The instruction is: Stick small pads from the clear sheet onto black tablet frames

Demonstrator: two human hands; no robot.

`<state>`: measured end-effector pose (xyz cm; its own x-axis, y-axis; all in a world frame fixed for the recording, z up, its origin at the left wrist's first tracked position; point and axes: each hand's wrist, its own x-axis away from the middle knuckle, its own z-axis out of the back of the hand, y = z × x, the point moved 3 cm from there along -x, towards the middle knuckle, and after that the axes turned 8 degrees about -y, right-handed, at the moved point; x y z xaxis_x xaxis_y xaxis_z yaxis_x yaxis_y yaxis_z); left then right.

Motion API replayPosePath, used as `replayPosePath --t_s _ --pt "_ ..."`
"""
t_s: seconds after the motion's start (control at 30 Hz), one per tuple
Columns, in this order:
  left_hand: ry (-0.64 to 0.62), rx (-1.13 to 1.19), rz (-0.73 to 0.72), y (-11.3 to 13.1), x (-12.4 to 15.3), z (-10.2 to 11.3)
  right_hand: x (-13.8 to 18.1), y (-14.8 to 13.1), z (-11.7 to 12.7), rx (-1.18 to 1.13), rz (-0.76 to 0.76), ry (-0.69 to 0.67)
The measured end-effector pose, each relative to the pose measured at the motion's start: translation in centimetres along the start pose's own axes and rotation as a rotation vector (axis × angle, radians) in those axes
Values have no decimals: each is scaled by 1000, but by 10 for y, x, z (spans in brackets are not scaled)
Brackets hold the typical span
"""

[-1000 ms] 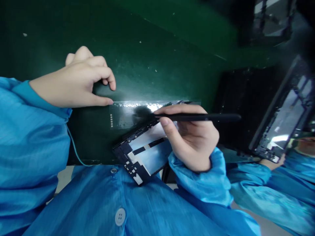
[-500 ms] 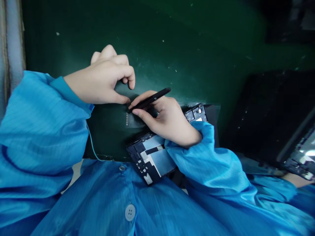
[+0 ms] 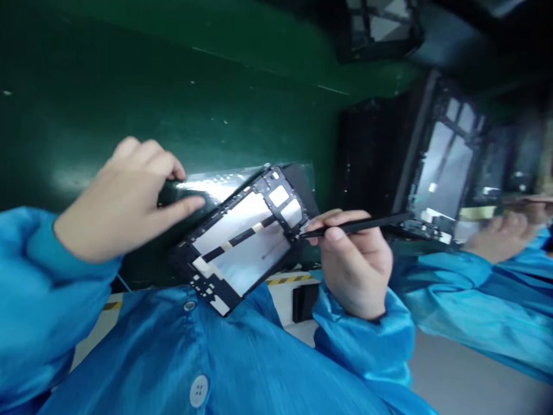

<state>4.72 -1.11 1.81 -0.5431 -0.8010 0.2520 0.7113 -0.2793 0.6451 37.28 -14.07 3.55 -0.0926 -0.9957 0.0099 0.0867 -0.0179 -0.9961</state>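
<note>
Clearly, the grip of the right hand (image 3: 354, 259) is closed around a slim black tool (image 3: 384, 221), whose tip meets the side of a device frame (image 3: 242, 237). That frame lies slantwise at the near edge of the green bench (image 3: 173, 104), one corner jutting toward the blue jacket (image 3: 246, 357). The left hand (image 3: 129, 204) has a loose, empty-looking grip, thumb and forefinger parted by the clear film (image 3: 211, 183); whether the thumb touches it, I can't tell.
</note>
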Motion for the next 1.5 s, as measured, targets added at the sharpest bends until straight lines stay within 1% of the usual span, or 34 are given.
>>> replayPosePath --t_s 0.07,0.13,0.2,0.27,0.4,0.5,0.73,0.87,1.0,1.03,1.07,1.13,1.17,1.2,1.23,1.27,1.33,1.4,1.43,1.47,1.5 --pt "-21 64 -24 23 18 -23 23 14 23 121 -51 26" --pt "-47 132 -11 37 30 -43 35 29 36 201 -68 18" --pt "-64 137 11 43 37 -56 37 38 40 217 -26 20" --pt "-89 83 30 42 40 -61 36 43 41 197 20 22" --pt "-149 -23 34 33 41 -62 34 43 38 191 62 48" --pt "-159 -76 13 30 40 -60 34 43 36 198 62 53" --pt "-165 -79 29 28 39 -57 35 46 35 199 66 46" --pt "-166 -68 16 27 41 -57 34 42 32 275 87 47" --pt "-136 33 36 25 39 -57 34 34 28 438 195 4" --pt "-127 56 32 25 37 -57 35 32 30 442 213 23" --pt "-118 73 26 26 36 -56 38 31 33 413 224 74" --pt "-100 98 25 29 37 -56 48 31 45 304 218 245" --pt "-96 123 36 31 38 -57 54 32 49 273 189 311" --pt "-98 169 55 34 41 -58 61 33 51 272 143 339" --pt "-100 246 76 38 44 -60 68 34 50 295 92 329" --pt "-102 351 100 42 47 -63 75 34 46 336 47 293" --pt "-102 623 148 51 50 -69 86 35 27 381 -18 188" --pt "-76 860 176 57 46 -72 83 37 -2 297 -49 110" --pt "-38 937 165 57 41 -70 74 39 -18 213 -66 87" --pt "15 979 137 54 34 -65 59 41 -32 113 -90 79" --pt "89 991 93 49 25 -57 37 42 -45 18 -113 88"
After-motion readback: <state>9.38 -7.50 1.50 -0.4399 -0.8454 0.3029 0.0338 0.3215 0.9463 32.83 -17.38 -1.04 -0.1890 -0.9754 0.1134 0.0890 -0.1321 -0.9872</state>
